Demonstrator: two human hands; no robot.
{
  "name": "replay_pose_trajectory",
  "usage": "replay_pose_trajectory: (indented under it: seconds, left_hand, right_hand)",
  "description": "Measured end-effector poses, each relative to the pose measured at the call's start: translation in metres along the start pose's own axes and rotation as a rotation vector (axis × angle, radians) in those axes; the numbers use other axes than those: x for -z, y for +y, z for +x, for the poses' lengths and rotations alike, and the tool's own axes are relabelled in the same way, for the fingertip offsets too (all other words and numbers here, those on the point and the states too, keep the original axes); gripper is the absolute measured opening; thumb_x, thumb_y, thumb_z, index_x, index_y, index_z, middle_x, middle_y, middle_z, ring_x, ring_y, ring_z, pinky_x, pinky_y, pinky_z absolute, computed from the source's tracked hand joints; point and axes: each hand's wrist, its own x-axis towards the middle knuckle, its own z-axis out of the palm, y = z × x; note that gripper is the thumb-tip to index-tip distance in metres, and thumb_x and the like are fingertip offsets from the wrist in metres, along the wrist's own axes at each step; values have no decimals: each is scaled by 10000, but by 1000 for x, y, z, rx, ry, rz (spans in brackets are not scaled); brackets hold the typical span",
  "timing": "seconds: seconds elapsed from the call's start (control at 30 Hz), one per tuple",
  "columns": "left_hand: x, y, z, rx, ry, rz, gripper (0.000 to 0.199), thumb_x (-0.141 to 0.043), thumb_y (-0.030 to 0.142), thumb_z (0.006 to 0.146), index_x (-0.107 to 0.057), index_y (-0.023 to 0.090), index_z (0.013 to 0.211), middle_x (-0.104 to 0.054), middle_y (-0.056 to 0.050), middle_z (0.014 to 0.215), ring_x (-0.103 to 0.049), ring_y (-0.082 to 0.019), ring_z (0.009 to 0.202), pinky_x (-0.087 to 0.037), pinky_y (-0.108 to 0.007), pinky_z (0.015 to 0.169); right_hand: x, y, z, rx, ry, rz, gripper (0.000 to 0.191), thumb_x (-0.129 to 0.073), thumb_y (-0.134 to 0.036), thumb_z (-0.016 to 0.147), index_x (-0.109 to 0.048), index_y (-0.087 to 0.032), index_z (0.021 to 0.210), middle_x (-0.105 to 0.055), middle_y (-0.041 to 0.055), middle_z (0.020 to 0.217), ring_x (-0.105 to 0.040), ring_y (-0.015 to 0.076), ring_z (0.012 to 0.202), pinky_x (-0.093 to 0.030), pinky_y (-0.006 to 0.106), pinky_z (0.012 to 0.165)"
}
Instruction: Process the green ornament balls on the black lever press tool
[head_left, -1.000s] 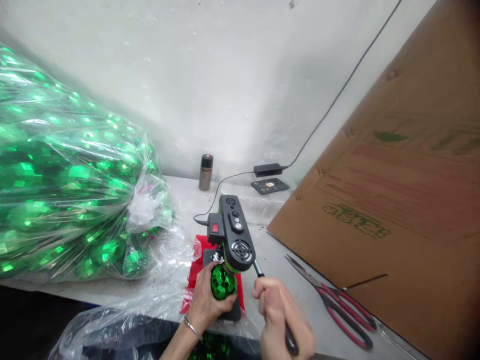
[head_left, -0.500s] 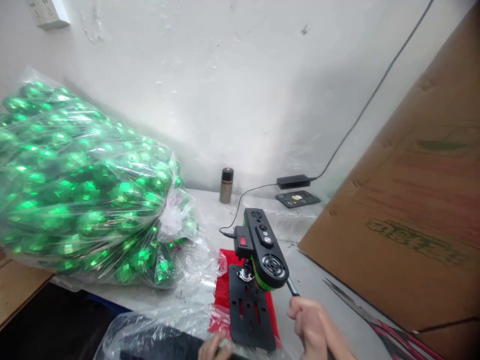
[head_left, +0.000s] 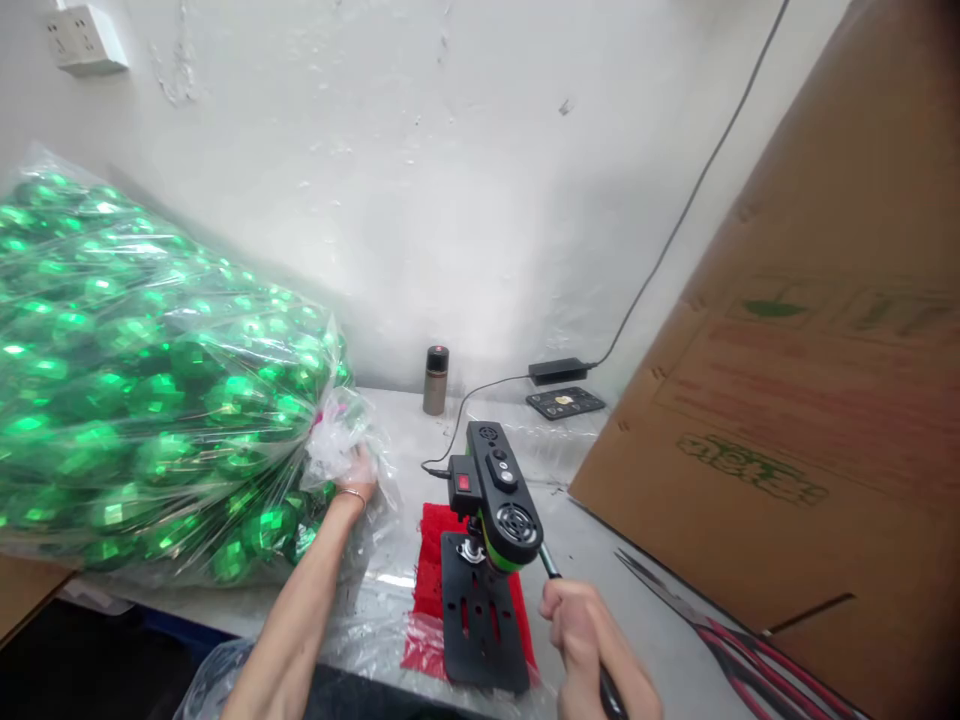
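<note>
My left hand point(head_left: 361, 472) reaches into the mouth of a large clear plastic bag point(head_left: 330, 440) filled with shiny green faceted balls point(head_left: 172, 390). Its fingers are hidden behind the plastic and balls, so I cannot tell what they touch. My right hand point(head_left: 589, 635) is wrapped round the lever handle point(head_left: 611, 692), whose metal rod joins a small black machine point(head_left: 504, 500) with green trim and a red switch. The machine's slotted black base plate point(head_left: 487, 645) rests on a red cloth point(head_left: 429, 570).
A brown bottle point(head_left: 435, 385) with a black cap and a dark phone-like slab point(head_left: 564, 402) stand near the wall. A power adapter point(head_left: 559, 371) feeds the machine by cord. Red-handled scissors point(head_left: 720, 630) lie right, beside a big cardboard box point(head_left: 787, 400).
My left hand has moved from the front edge, by the base plate, up and left into the bag's mouth. My right hand stays on the lever handle. The view has shifted slightly.
</note>
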Motion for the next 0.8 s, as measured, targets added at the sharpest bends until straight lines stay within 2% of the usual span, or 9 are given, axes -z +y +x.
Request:
replay_pose_trajectory:
  seconds: [0.13,0.23,0.33,0.37,0.43,0.57,0.67,0.73,0.8]
  left_hand:
    - [12,9,-10,15,-106,-29,419,-828,210,825,-716,120,1218,-726,-198,1260,-688,-431,1215,-561,-513,1023]
    - [30,15,-36,-5,-162,-71,523,-823,225,780,-694,149,1282,-713,-178,1284,-724,-410,1158,-582,-480,980]
    - [51,17,-82,19,-160,-240,678,-798,350,798,-588,188,1421,-680,-164,1353,-735,-359,1151,-588,-476,993]
    - [57,17,-100,89,-129,-426,716,-803,408,796,-560,196,1435,-679,-155,1366,-720,-349,1189,-579,-476,1025]
    - [66,19,-136,356,-98,-882,798,-820,558,778,-528,211,1434,-701,-136,1343,-724,-334,1189,-608,-454,983]
    - [67,34,-194,832,-372,-1615,784,-818,703,773,-632,191,1337,-771,-157,1277,-778,-330,1088,-658,-397,817]
    - [57,56,-216,997,-562,-1888,685,-851,681,765,-739,171,1208,-821,-163,1177,-805,-319,1040,-662,-364,823]
    - [52,70,-222,1021,-664,-1986,693,-899,678,712,-768,180,1175,-823,-153,1197,-800,-324,1089,-658,-361,893]
    - [49,82,-223,1006,-692,-1987,698,-957,649,645,-779,200,1148,-813,-132,1245,-784,-329,1140,-634,-384,997]
  right_hand:
    - [-5,-2,-4,-24,47,6,278,-477,-130,1063,-513,-216,800,-530,2,765,-470,108,617,-377,257,574]
    - [-2,2,-5,15,1,-6,274,-467,-106,1054,-507,-217,807,-519,-7,753,-479,107,623,-386,251,578]
    - [3,5,-2,86,-70,-33,266,-462,-90,1044,-515,-219,818,-525,-19,734,-486,94,591,-391,230,544]
    - [4,4,0,98,-71,-39,268,-454,-85,1044,-516,-220,822,-525,-22,731,-492,91,589,-397,222,540]
    - [3,-1,6,95,-50,-41,280,-445,-77,1048,-510,-223,818,-520,-28,724,-509,87,606,-417,206,554]
    - [1,-14,21,45,-70,-34,314,-461,-77,1057,-477,-227,781,-503,-39,699,-537,83,649,-443,191,605]
    - [2,-21,29,31,-99,-42,326,-459,-75,1058,-472,-227,770,-500,-43,691,-531,79,637,-439,191,602]
    - [2,-23,30,34,-103,-47,328,-456,-66,1053,-470,-227,767,-503,-45,690,-533,77,633,-442,189,603]
    - [3,-24,30,41,-100,-46,327,-452,-56,1045,-470,-228,767,-509,-45,689,-538,77,633,-447,185,604]
